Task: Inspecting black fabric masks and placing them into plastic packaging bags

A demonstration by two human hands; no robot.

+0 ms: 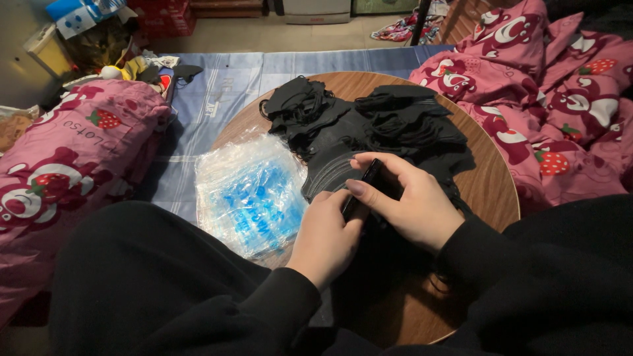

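Two hands, one folded black mask

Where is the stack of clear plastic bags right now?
In the head view, the stack of clear plastic bags lies on the round wooden table's left edge, beside the left hand and the black masks.

black masks on brown wooden table; clear bags printed blue; pink strawberry-patterned bedding; blue sheet.

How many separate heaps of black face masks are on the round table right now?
2. One heap of black masks lies at the table's far left; a larger heap lies far right, just beyond the hands. They touch in the middle; single masks underneath may be hidden.
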